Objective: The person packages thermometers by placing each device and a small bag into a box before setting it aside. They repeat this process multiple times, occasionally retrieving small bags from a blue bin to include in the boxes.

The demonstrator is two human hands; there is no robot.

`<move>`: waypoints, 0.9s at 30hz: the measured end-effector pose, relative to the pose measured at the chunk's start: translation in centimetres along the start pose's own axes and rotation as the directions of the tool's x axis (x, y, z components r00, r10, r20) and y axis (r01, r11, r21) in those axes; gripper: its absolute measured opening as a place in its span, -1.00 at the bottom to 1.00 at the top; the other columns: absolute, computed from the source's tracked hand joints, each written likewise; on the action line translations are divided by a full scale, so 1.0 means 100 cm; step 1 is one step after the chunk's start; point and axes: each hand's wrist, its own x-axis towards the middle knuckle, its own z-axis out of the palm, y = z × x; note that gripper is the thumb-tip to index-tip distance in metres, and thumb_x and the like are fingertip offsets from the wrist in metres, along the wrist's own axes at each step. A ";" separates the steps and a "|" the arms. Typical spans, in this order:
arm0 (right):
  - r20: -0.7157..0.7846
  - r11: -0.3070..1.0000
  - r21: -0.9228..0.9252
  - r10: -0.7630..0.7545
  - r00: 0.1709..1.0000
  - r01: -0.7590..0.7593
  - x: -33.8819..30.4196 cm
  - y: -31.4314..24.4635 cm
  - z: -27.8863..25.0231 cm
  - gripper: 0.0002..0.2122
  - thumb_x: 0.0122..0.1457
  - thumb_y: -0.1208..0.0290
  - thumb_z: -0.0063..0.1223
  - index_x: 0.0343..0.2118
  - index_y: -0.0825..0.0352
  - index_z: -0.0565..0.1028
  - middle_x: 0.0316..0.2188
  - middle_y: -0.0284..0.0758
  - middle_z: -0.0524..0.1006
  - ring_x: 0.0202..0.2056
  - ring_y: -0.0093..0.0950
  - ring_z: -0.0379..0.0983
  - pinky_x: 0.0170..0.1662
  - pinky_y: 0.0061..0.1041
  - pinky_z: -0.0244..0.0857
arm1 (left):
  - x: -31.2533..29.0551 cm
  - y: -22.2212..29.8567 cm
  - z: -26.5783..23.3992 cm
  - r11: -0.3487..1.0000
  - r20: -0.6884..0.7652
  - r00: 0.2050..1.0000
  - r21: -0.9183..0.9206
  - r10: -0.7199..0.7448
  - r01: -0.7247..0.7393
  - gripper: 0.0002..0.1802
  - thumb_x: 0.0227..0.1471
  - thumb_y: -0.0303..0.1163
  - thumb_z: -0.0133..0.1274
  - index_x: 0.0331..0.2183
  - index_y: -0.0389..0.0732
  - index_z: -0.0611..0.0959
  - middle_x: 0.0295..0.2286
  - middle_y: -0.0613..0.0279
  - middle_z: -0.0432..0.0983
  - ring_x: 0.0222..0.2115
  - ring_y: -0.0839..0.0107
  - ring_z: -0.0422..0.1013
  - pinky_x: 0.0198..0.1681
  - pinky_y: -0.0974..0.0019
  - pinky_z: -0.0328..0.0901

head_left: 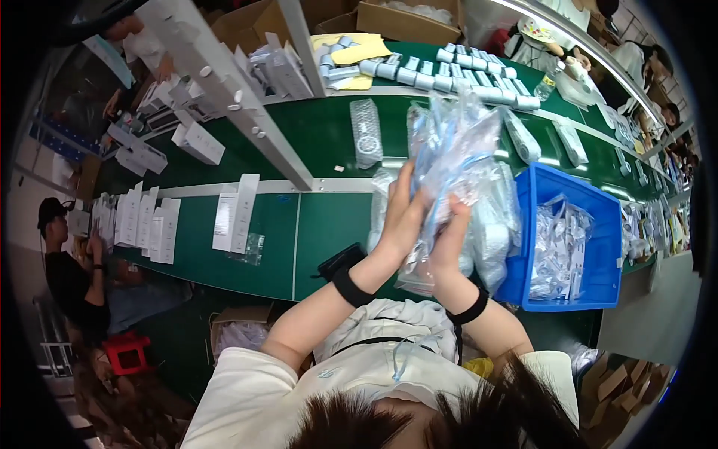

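A thick bundle of clear plastic bags with blue edges stands upright between my hands, above the near edge of the green table. My left hand presses against its left side, fingers closed around it. On the other side my right hand grips the bundle with the thumb up. What the bags contain is hard to make out. Behind and right of my hands lie more clear bags with pale objects inside. A blue bin at my right holds several small clear packets.
A bubble-wrapped item lies on the conveyor. Left are white boxes and a small clear bag; a black object sits by the table edge. Rows of grey-white devices line the far side. A metal post rises left. People work nearby.
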 end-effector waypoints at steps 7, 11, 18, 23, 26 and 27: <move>-0.007 0.983 -0.064 0.173 0.985 -0.173 -0.036 0.201 0.029 -0.48 0.03 0.31 -0.15 0.06 0.35 0.08 -0.02 -0.27 0.19 -0.01 -0.42 0.12 0.06 -0.51 -0.05 | -0.047 -0.123 -0.208 0.944 -0.108 0.943 -0.147 -0.313 0.296 -0.42 0.00 -0.15 -0.20 0.06 -0.12 0.16 -0.08 -0.02 0.13 -0.09 0.08 0.11 0.02 0.20 -0.02; 0.075 0.943 -0.332 0.019 0.997 0.007 -0.025 0.261 0.002 -0.52 0.02 0.35 -0.08 0.01 0.41 0.14 -0.02 -0.20 0.20 -0.01 -0.35 0.14 0.05 -0.49 -0.03 | -0.050 -0.174 -0.271 0.810 -0.142 0.941 0.479 -0.309 0.338 -0.39 -0.03 -0.17 -0.14 0.07 -0.06 0.16 -0.03 0.00 0.08 -0.09 0.02 0.09 0.04 0.18 -0.04; 0.374 0.114 -0.915 -0.112 0.921 0.386 -0.017 0.250 -0.024 -0.58 -0.08 0.41 0.02 -0.11 0.39 0.29 0.00 -0.08 0.16 0.04 -0.16 0.05 0.06 -0.34 -0.01 | -0.044 -0.143 -0.284 0.468 -0.032 0.987 0.877 -0.160 0.104 -0.13 -0.29 -0.24 0.17 0.08 0.07 0.12 0.07 0.00 -0.09 0.01 -0.13 -0.04 -0.04 -0.02 0.11; 0.381 -0.293 -0.881 0.029 0.924 0.372 -0.032 0.219 -0.014 -0.58 -0.10 0.46 -0.01 -0.10 0.34 0.31 -0.01 -0.10 0.20 0.07 -0.15 0.00 0.09 -0.30 -0.05 | -0.042 -0.074 -0.286 0.318 -0.021 0.899 0.932 -0.437 0.176 -0.14 -0.31 -0.17 0.19 0.06 0.02 0.18 0.07 -0.18 -0.11 0.07 -0.18 -0.14 0.04 0.06 0.04; 0.598 -0.169 -0.801 -0.221 0.770 0.574 -0.016 0.195 0.015 -0.59 -0.14 0.47 0.01 -0.12 0.31 0.33 -0.04 -0.13 0.25 0.06 -0.17 0.04 0.05 -0.27 0.01 | -0.040 -0.072 -0.303 0.246 -0.013 0.911 0.961 -0.413 0.125 -0.06 -0.32 -0.22 0.20 0.09 -0.01 0.08 0.10 -0.10 -0.17 0.08 -0.16 -0.15 -0.09 -0.09 0.16; 0.594 -0.018 -0.793 -0.243 0.767 0.609 -0.001 0.193 0.027 -0.60 -0.14 0.50 0.00 -0.13 0.31 0.33 -0.05 -0.14 0.26 0.04 -0.17 0.09 0.05 -0.30 0.03 | -0.041 -0.074 -0.314 0.241 -0.015 0.911 0.962 -0.412 0.125 -0.06 -0.32 -0.22 0.20 0.09 -0.01 0.08 0.10 -0.10 -0.17 0.08 -0.16 -0.15 -0.09 -0.09 0.16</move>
